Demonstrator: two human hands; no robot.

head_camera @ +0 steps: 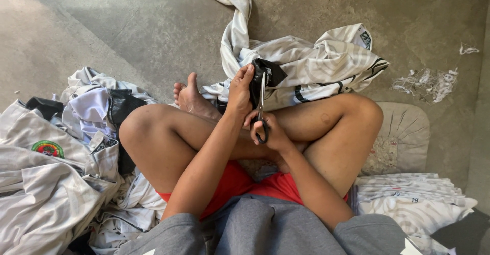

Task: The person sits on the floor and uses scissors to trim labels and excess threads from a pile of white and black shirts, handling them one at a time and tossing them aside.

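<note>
I sit cross-legged on the floor. My left hand [240,89] pinches the black collar part [268,74] of a white striped shirt [316,63] that lies over my shins. My right hand [270,132] has its fingers through the black handles of a pair of scissors [262,107]. The blades point up and away from me, into the black fabric beside my left thumb. Both forearms cross above my red shorts.
A heap of white shirts [56,168] lies to my left. A folded stack of shirts [408,196] sits at my right, beside a pale cushion [406,132]. Thread and fabric scraps [426,81] lie on the concrete floor [127,20] at the far right.
</note>
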